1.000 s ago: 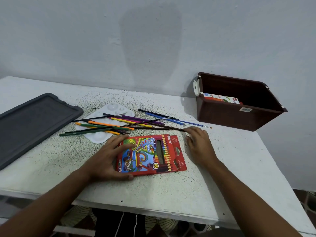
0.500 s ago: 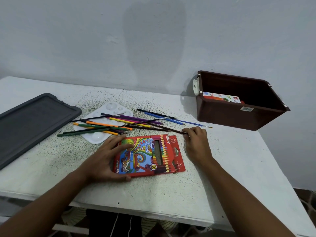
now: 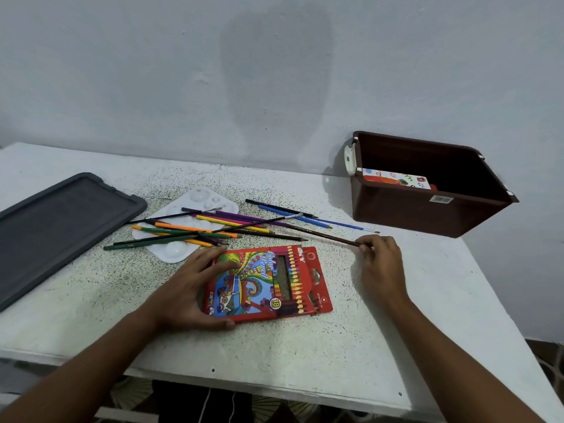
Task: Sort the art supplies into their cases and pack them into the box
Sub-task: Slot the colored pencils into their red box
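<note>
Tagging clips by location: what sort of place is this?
Probably a home craft corner: a plain table against a bare wall, strewn with pencils, a palette and a storage box.

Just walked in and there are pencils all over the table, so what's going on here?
A person is sorting art supplies. Their left hand holds down a red colour pencil case flat on the table, while the right hand pinches the end of a dark brown pencil. Loose pencils and brushes lie across a white palette. A brown box already holds one pack; a grey lid lies at left.
</note>
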Available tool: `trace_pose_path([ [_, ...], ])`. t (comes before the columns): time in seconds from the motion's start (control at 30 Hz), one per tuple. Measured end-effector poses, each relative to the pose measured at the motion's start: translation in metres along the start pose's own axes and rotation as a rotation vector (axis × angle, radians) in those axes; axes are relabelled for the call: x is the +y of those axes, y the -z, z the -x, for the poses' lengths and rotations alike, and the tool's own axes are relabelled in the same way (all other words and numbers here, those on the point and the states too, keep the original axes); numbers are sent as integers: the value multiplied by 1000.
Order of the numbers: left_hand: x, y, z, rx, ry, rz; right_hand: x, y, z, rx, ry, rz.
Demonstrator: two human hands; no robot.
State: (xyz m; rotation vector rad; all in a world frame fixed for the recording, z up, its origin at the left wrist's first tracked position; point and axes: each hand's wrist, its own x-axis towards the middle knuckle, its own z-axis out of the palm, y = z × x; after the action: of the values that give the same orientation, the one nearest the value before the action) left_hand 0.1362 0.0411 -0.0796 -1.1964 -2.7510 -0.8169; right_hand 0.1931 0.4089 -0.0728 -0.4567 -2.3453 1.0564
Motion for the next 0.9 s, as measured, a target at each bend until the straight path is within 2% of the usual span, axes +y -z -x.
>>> trace_pose_path([
  [0.1,-1,-2,1,5,-15,1,8,25,3,-1,23,-11],
  [0.23,0,-2,4,0,-5,-17,12,57,7,-65,71,97],
  [0.4,0,-2,1,-10,2,-13,12,73,23,-107,91,96],
  [0.63,0,-1,3,-23,14,-16,7,48,34,-192,210,120],
  [0.9,0,-1,2,-18,3,-21,-22,19,41,-407,260,55],
])
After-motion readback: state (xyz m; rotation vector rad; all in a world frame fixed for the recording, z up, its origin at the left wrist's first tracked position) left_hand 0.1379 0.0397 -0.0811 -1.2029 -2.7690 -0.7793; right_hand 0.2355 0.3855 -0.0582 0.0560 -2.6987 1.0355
